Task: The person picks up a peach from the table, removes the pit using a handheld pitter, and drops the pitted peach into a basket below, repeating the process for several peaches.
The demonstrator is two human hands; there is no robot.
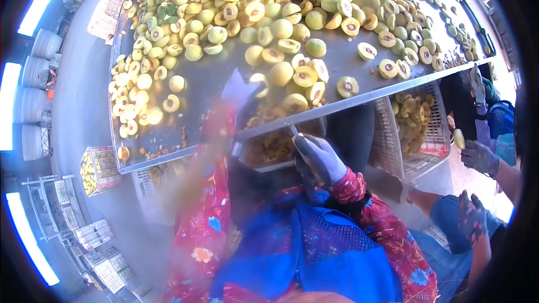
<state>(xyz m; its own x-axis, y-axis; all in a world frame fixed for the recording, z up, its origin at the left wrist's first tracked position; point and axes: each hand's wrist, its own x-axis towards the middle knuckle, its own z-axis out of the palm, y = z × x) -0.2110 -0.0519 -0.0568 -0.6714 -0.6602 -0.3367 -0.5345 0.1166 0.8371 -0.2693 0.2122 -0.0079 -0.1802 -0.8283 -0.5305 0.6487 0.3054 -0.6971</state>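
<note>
My left hand (pixel 240 88), in a pale glove, reaches over the metal table (pixel 224 63) beside a small group of yellow-green stone fruits (pixel 281 73). Motion smears its fingers, and a yellow fruit piece (pixel 259 81) shows right at the fingertips. Close to the table's front edge, my right hand (pixel 321 157) wears a grey and lilac glove. It is closed around a small tool (pixel 293 129) whose narrow metal tip points up toward the rim. Many fruits nearby are halved, with brown pits or hollows showing.
A large heap of whole and halved fruits (pixel 269 0) covers the table's far side. Below the edge stand a bin of fruit pieces (pixel 269 151) and a plastic crate (pixel 387 134). At the right, a co-worker's gloved hand (pixel 480 157) is near a fruit piece. Another crate (pixel 104 163) stands left.
</note>
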